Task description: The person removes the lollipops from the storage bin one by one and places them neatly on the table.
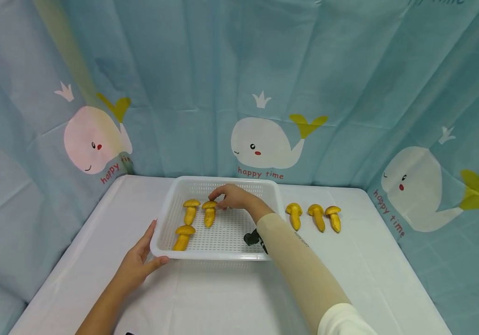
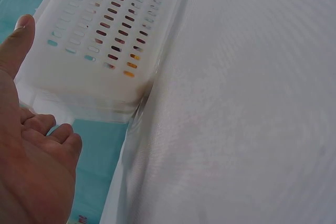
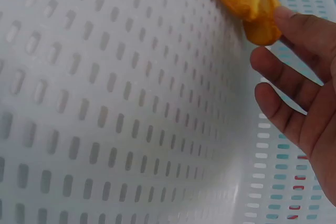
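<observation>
My right hand (image 1: pixel 232 197) reaches into a white perforated basket (image 1: pixel 218 255) and pinches the cap of a yellow mushroom (image 1: pixel 209 214) between thumb and finger. The mushroom's stem points toward me. In the right wrist view the fingers touch the edge of the mushroom's cap (image 3: pixel 262 31); the other fingertips hold nothing. Two more yellow mushrooms lie at the basket's left side, one farther back (image 1: pixel 190 212) and one near the front wall (image 1: pixel 184 237). My left hand (image 1: pixel 135 264) lies at the basket's near left corner, thumb by the front rim, fairly straight fingers along the left side.
Right of the basket, three more yellow mushrooms (image 1: pixel 294 216) (image 1: pixel 317 217) (image 1: pixel 333 218) lie in a row on the white-covered table (image 1: pixel 373 260). A blue whale-print curtain (image 1: pixel 205 93) hangs behind and on both sides. Something small and black (image 1: pixel 252 238) shows by the right forearm.
</observation>
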